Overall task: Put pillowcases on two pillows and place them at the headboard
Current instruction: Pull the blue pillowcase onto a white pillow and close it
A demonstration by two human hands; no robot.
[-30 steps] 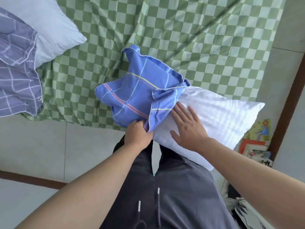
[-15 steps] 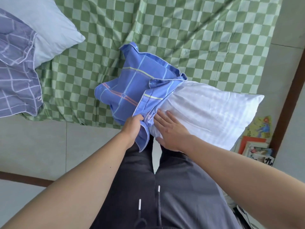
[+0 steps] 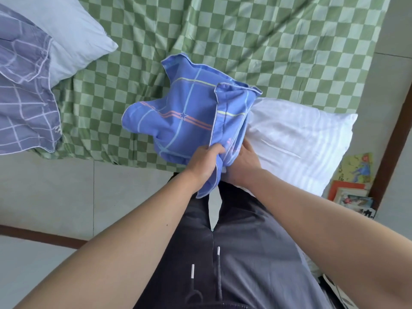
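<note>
Fingers of my left hand (image 3: 206, 162) are curled round the bunched hem of the blue pillowcase (image 3: 185, 118), gripping it at the open mouth; my right hand (image 3: 242, 162) sits just beside it against the white pillow (image 3: 296, 139), with its fingers tucked under the cloth, so I cannot tell whether they pinch the hem or only press the pillow. From the head view, the pillow lies across the near edge of the bed (image 3: 267, 41), one end inside the pillowcase and most of its length bare. I judge this pillow barely begun: the case has to be drawn along the whole pillow, then carried to the headboard, which I cannot see here. At the upper left a second pillow (image 3: 73, 32) lies on the bed, part inside a purple checked pillowcase (image 3: 24, 97), with much of it sticking out, so that one looks unfinished too.
</note>
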